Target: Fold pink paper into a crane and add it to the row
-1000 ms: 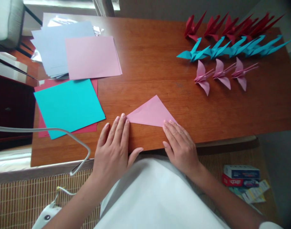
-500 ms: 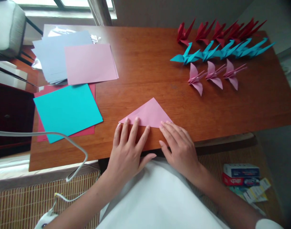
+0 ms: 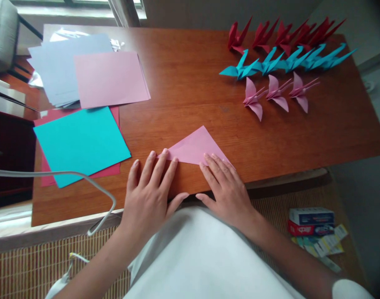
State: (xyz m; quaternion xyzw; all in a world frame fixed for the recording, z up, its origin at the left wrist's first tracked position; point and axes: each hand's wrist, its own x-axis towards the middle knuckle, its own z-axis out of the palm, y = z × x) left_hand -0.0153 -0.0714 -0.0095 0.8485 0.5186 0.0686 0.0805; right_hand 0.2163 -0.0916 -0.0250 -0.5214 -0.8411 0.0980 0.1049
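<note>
A pink paper folded into a triangle (image 3: 195,147) lies on the wooden table (image 3: 193,95) near its front edge. My left hand (image 3: 149,191) lies flat with fingers spread, its fingertips on the triangle's left corner along the lower fold. My right hand (image 3: 225,189) also lies flat, fingers stretched out, pressing the triangle's lower right edge. Neither hand grips anything.
Stacks of sheets sit at the left: grey-blue (image 3: 57,62), pink (image 3: 110,79), cyan (image 3: 81,143) over red. Rows of folded cranes stand at the far right: red (image 3: 283,31), cyan (image 3: 283,62), pink (image 3: 277,93). A grey cable (image 3: 84,178) crosses the left edge. Small boxes (image 3: 313,222) lie on the floor mat.
My left hand has slid left along the triangle's lower fold, back toward its left corner. My right hand stays on the right edge. The view shifted slightly.
</note>
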